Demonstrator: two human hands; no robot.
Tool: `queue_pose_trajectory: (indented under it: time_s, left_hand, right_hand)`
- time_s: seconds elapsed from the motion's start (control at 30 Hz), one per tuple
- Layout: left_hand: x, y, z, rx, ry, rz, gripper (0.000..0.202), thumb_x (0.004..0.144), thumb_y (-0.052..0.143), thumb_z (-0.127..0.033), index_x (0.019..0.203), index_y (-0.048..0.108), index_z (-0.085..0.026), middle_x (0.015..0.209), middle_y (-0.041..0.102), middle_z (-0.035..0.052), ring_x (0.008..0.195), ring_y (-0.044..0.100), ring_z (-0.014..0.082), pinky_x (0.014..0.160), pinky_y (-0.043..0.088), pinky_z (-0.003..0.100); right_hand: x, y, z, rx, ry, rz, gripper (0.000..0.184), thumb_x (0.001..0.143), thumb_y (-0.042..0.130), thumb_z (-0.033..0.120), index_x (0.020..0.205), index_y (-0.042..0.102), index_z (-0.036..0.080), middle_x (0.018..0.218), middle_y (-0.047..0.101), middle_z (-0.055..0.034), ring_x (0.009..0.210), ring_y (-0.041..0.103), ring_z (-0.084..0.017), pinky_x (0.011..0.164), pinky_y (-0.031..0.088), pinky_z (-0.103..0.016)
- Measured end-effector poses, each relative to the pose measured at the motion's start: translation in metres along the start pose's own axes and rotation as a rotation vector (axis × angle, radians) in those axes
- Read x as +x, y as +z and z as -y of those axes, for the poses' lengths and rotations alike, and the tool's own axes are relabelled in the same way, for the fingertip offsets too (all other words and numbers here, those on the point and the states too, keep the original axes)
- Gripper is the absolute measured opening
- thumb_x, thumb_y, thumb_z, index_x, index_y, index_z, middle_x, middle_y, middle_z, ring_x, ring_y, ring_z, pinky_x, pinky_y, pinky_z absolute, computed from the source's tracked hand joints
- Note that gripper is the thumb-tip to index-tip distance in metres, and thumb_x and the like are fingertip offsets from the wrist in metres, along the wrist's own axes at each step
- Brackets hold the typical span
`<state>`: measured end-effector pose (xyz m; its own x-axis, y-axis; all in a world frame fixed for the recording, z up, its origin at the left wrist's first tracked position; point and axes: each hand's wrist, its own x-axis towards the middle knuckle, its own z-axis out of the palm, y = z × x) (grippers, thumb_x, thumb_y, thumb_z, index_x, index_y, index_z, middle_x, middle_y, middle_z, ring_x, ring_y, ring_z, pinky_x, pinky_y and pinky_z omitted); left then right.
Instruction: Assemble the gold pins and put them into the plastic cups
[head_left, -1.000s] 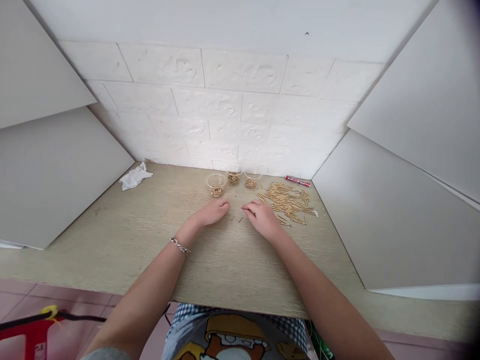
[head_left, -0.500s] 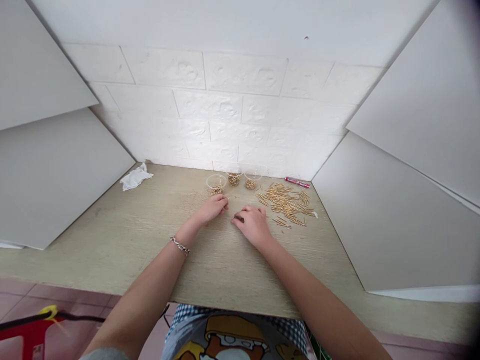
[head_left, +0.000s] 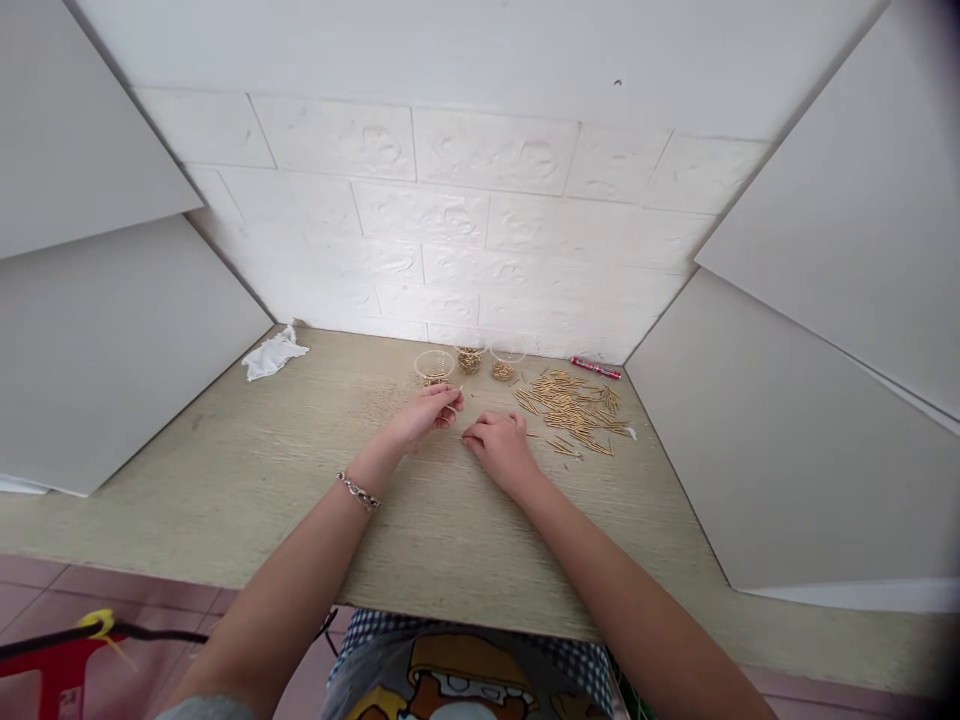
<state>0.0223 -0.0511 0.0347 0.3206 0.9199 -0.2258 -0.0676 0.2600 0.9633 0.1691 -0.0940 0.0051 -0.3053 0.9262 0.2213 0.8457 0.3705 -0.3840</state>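
My left hand (head_left: 424, 416) is raised a little off the wooden table (head_left: 300, 470), its fingers pinched on a thin gold pin just in front of the nearest clear plastic cup (head_left: 434, 367). My right hand (head_left: 500, 444) rests on the table with curled fingers pressed down near a few loose pins. A pile of gold pins (head_left: 574, 409) is spread to its right. Two more clear cups (head_left: 469, 358) (head_left: 505, 362) with gold pieces stand at the back by the wall.
A crumpled white tissue (head_left: 272, 353) lies at the back left. A red pen-like stick (head_left: 595, 368) lies against the wall at the back right. White panels close in both sides. A red object with a black cable (head_left: 67, 650) is on the floor.
My left hand has lifted from the table and pinched a pin near the front cup. My right hand has slid left, away from the pile.
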Motion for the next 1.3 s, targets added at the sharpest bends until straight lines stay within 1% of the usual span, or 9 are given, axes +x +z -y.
queue_pose_trajectory:
  time_s: [0.23,0.37,0.53,0.67,0.77,0.9,1.03,1.17,1.3]
  left_hand:
    - [-0.001,0.0,-0.002,-0.149,0.052,0.029,0.025,0.066,0.065,-0.035,0.071,0.054,-0.013,0.065,0.05,-0.0024,0.051,0.042,0.0033,0.05,0.033,0.018]
    - [-0.001,0.003,-0.004,-0.12,0.104,0.038,0.022,0.066,0.064,-0.032,0.067,0.052,-0.014,0.063,0.048,-0.0029,0.051,0.041,0.0033,0.051,0.033,0.018]
    - [-0.002,0.01,-0.001,-0.034,0.134,0.009,0.02,0.069,0.055,-0.031,0.06,0.047,-0.015,0.058,0.046,-0.0027,0.05,0.041,0.0057,0.05,0.033,0.02]
    - [-0.005,0.018,0.002,0.2,0.22,0.03,0.022,0.07,0.054,-0.036,0.064,0.055,-0.015,0.06,0.052,-0.0014,0.053,0.042,0.0072,0.053,0.034,0.021]
    - [-0.008,0.023,0.003,0.296,0.272,0.042,0.025,0.069,0.056,-0.04,0.071,0.062,-0.015,0.069,0.06,0.0005,0.06,0.046,0.009,0.059,0.037,0.022]
    - [-0.007,0.026,0.006,0.283,0.288,0.014,0.024,0.067,0.06,-0.039,0.073,0.066,-0.017,0.075,0.064,0.0016,0.067,0.05,0.0111,0.062,0.037,0.023]
    - [-0.005,0.025,0.01,0.231,0.256,0.003,0.024,0.065,0.063,-0.038,0.072,0.067,-0.016,0.072,0.064,0.0017,0.062,0.046,0.0098,0.058,0.035,0.023]
    - [-0.004,0.027,0.011,0.177,0.213,0.002,0.025,0.064,0.064,-0.039,0.072,0.067,-0.016,0.067,0.061,0.0005,0.057,0.042,0.0081,0.056,0.034,0.023]
    - [-0.004,0.029,0.014,0.108,0.168,0.02,0.025,0.064,0.064,-0.039,0.072,0.064,-0.015,0.064,0.056,-0.0013,0.055,0.041,0.0068,0.056,0.034,0.022]
  right_hand:
    - [0.002,0.006,0.0,-0.142,-0.14,-0.035,0.018,0.085,0.045,0.02,0.08,0.062,0.018,0.084,0.058,-0.0041,0.086,0.051,-0.017,0.094,0.016,-0.043]
    - [0.001,0.001,-0.002,-0.015,-0.092,-0.088,0.018,0.085,0.041,0.016,0.081,0.058,0.018,0.087,0.058,-0.0047,0.087,0.05,-0.017,0.094,0.018,-0.044]
    - [0.002,-0.014,-0.011,0.695,0.222,-0.227,0.012,0.081,0.043,0.025,0.078,0.053,0.018,0.079,0.057,-0.0027,0.072,0.05,-0.014,0.074,0.036,-0.033]
    - [0.003,-0.017,-0.01,1.374,0.436,-0.136,0.017,0.071,0.056,0.035,0.073,0.053,0.018,0.071,0.056,-0.0001,0.054,0.043,-0.009,0.058,0.037,-0.026]
    - [0.002,-0.017,-0.005,1.609,0.499,-0.099,0.024,0.059,0.068,0.035,0.068,0.055,0.017,0.066,0.055,0.0014,0.052,0.041,-0.007,0.056,0.037,-0.024]
    - [0.001,-0.016,0.001,1.694,0.516,-0.185,0.026,0.054,0.072,0.032,0.067,0.056,0.016,0.064,0.056,0.0019,0.052,0.043,-0.006,0.054,0.038,-0.023]
    - [0.002,-0.016,0.002,1.703,0.502,-0.271,0.03,0.053,0.073,0.029,0.072,0.053,0.017,0.063,0.057,0.0026,0.052,0.048,-0.007,0.053,0.039,-0.022]
    - [0.002,-0.013,0.001,1.693,0.516,-0.28,0.039,0.052,0.073,0.028,0.08,0.047,0.019,0.062,0.06,0.0032,0.048,0.048,-0.007,0.051,0.041,-0.022]
    - [0.002,-0.009,-0.002,1.555,0.463,-0.29,0.033,0.059,0.069,0.032,0.082,0.049,0.019,0.063,0.06,0.0023,0.055,0.053,-0.009,0.055,0.043,-0.023]
